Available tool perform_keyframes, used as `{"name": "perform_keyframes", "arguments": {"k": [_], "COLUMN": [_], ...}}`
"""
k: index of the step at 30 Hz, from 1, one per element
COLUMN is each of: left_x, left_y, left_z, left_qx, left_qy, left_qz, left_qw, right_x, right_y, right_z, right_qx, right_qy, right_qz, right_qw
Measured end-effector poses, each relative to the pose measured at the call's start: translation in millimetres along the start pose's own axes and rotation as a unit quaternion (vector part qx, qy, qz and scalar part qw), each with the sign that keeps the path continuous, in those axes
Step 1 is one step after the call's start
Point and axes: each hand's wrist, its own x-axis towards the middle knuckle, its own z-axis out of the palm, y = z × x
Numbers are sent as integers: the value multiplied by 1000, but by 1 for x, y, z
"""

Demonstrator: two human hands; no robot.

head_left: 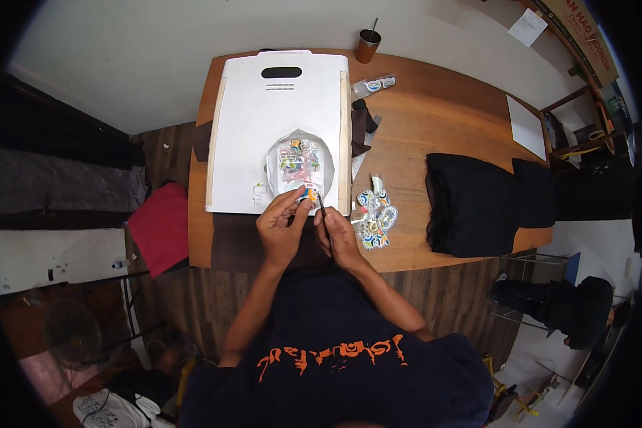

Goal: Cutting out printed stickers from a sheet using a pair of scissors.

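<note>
My left hand [281, 222] pinches a small printed sticker-like piece [311, 193] with orange and blue patterns at the near side of a round opening. In my right hand [339, 235] is a slim dark pointed tool [323, 205], its tip beside that piece; whether it is tweezers or a blade I cannot tell. Beyond both hands, more patterned pieces [290, 158] lie with clear film in the round opening. A white panel [246, 114] with a dark handle slot surrounds this opening.
The wooden table [421, 107] carries a pile of patterned cut pieces [373, 221] right of my hands. Farther right lies folded black cloth [471, 203]. A brown cup [368, 46] and a clear packet [374, 85] stand at the back. Red cloth [160, 227] hangs off the left.
</note>
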Motion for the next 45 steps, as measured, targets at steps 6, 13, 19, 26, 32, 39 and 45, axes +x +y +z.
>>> {"name": "perform_keyframes", "arguments": {"k": [6,13,19,26,32,39,45], "left_x": [0,-1,-2,0,0,-2,-2], "left_y": [-1,0,-1,0,-2,-1,2], "left_z": [-1,0,-1,-3,-4,-3,-2], "left_qx": [-1,0,-4,-11,-16,-19,-18], "left_qy": [2,4,3,6,2,-4,-9], "left_qz": [-1,-9,-4,-6,-7,-18,-20], "left_qw": [1000,1000,1000,1000,1000,1000,1000], "right_x": [1,0,-1,0,-1,0,0], "right_y": [2,2,5,2,2,-1,-3], "right_z": [-1,1,4,2,0,3,2], "right_qx": [1,7,14,16,9,4,-4], "right_qy": [-4,0,8,16,-1,-3,-4], "right_qz": [-5,-2,-19,-6,0,-6,-10], "right_qw": [1000,1000,1000,1000,1000,1000,1000]}}
